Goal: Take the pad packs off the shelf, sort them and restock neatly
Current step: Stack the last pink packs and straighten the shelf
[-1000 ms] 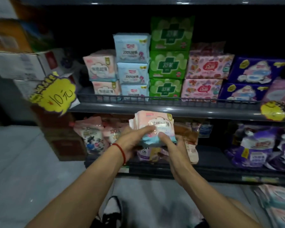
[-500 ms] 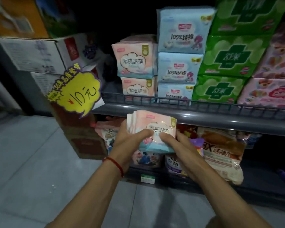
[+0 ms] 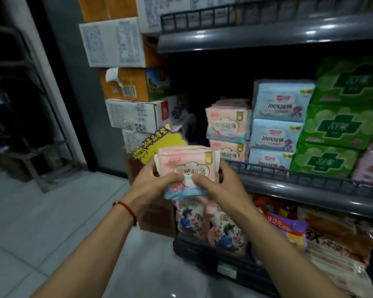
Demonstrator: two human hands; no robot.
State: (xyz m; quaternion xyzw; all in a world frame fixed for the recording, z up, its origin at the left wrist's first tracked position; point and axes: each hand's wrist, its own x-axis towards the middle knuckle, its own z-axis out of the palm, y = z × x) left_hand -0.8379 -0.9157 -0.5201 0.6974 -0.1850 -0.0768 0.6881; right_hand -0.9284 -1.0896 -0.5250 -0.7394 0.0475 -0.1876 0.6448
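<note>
A pink pad pack (image 3: 190,164) with a blue lower edge is gripped between both hands, level with the front rail of the grey shelf (image 3: 293,188). My left hand (image 3: 151,186) holds its left side; my right hand (image 3: 220,186) holds its right side, both thumbs on the front. On the shelf behind stand two matching pink packs (image 3: 226,125), stacked. To their right are three light blue packs (image 3: 278,123) and three green packs (image 3: 340,125), also stacked.
Cardboard boxes (image 3: 125,82) are piled left of the shelf, with a yellow price tag (image 3: 153,145) in front. The lower shelf holds floral pouches (image 3: 211,222) and a large bag (image 3: 332,244). An upper shelf (image 3: 267,33) overhangs. Grey tiled floor (image 3: 41,222) spreads left.
The view has moved closer to the shelf and swung left. Both hands have lifted the pink pack from below the shelf rail to about the rail's height.
</note>
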